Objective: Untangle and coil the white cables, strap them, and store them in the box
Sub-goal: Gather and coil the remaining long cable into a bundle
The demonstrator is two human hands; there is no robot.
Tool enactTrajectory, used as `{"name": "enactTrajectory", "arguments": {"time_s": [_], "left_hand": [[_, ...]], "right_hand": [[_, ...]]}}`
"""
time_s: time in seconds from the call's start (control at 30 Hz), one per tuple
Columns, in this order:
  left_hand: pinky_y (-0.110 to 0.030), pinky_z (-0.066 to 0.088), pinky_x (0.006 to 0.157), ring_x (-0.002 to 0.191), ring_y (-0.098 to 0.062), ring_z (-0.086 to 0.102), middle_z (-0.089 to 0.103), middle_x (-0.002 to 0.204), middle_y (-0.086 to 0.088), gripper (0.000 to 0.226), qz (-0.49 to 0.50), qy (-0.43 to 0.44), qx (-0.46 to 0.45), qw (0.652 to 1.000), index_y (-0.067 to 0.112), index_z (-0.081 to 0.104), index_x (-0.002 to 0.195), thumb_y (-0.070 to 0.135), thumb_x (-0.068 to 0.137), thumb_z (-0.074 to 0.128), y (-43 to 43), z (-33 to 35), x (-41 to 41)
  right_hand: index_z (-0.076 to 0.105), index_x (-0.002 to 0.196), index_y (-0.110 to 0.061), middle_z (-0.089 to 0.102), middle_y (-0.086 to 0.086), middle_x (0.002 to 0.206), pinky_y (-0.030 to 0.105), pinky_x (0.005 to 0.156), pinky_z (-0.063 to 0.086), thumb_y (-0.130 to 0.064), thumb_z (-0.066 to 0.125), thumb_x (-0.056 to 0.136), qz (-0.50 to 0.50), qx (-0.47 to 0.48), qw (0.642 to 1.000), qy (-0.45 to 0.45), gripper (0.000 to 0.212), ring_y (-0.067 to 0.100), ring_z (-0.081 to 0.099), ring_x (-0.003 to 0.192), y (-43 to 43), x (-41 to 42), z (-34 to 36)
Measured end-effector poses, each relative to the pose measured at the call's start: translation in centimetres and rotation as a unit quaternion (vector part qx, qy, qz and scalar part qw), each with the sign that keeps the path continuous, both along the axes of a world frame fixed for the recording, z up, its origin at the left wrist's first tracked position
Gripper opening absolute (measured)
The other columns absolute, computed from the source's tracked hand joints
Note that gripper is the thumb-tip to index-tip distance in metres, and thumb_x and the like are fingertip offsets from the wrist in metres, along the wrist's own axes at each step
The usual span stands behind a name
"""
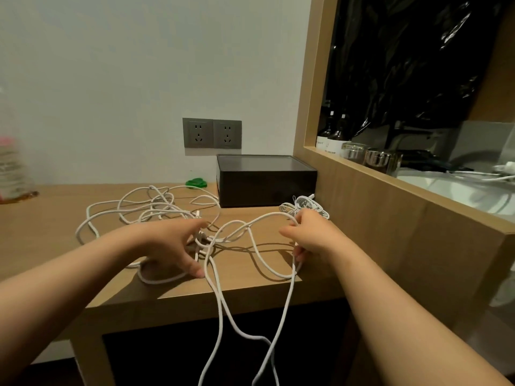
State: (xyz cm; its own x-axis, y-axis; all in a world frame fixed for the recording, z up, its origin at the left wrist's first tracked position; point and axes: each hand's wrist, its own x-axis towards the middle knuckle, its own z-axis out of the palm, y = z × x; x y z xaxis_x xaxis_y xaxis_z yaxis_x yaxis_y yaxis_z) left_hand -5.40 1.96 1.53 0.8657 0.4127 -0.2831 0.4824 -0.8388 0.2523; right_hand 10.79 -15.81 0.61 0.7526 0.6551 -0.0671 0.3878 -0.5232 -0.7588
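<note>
- the left hand (178, 243) lies spread, fingers straight, on the knot of white cables (156, 207) near the middle of the tabletop (55, 218).
- the right hand (309, 235) curls round one strand by the right edge, just beside a small coiled bundle (306, 206).
- loops hang over the front edge.
- the black box (264, 182) sits at the back right corner, with a green object (196, 183) just left of it.

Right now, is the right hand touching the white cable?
Touching. The head view shows the right hand with its fingers curled round the cable, which comes out both above and below the hand.
</note>
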Motion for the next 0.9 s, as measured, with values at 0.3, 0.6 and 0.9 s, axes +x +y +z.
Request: {"name": "enactTrajectory", "arguments": {"time_s": [0.3, 0.6, 0.9], "left_hand": [[-0.033, 0.044, 0.095, 0.110, -0.020, 0.049, 0.049, 0.122, -0.004, 0.038, 0.034, -0.064, 0.087, 0.994, 0.027, 0.051, 0.125, 0.035, 0.089, 0.059, 0.3, -2.2, 3.4], [-0.036, 0.050, 0.065, 0.067, -0.023, 0.054, 0.057, 0.079, -0.013, 0.011, 0.234, -0.472, -0.195, 0.827, 0.005, 0.056, 0.087, 0.014, 0.093, 0.052, 1.1, 2.0, 6.2], [-0.037, 0.056, 0.077, 0.084, -0.028, 0.064, 0.061, 0.085, -0.010, 0.006, 0.135, -0.759, -0.230, 0.595, 0.016, 0.056, 0.084, 0.013, 0.085, 0.061, 2.5, 13.6, 8.8]], "right_hand": [[0.053, 0.105, -0.004, 0.056, 0.012, 0.067, 0.022, 0.041, 0.047, -0.013, 0.043, 0.097, -0.003, 0.010, 0.998, 0.055, 0.015, 0.015, 0.053, 0.046, 1.1, -0.7, -0.5], [0.054, 0.088, -0.006, 0.058, 0.011, 0.071, 0.034, 0.070, 0.059, -0.014, 0.045, 0.097, -0.025, 0.265, 0.959, 0.092, 0.015, 0.021, 0.065, 0.064, 2.5, -0.5, 5.4], [0.052, 0.070, -0.017, 0.059, -0.005, 0.073, 0.047, 0.087, 0.051, -0.010, 0.051, 0.088, 0.048, 0.522, 0.824, -0.212, 0.019, 0.016, 0.067, 0.086, 3.9, -0.1, 19.0]]}}
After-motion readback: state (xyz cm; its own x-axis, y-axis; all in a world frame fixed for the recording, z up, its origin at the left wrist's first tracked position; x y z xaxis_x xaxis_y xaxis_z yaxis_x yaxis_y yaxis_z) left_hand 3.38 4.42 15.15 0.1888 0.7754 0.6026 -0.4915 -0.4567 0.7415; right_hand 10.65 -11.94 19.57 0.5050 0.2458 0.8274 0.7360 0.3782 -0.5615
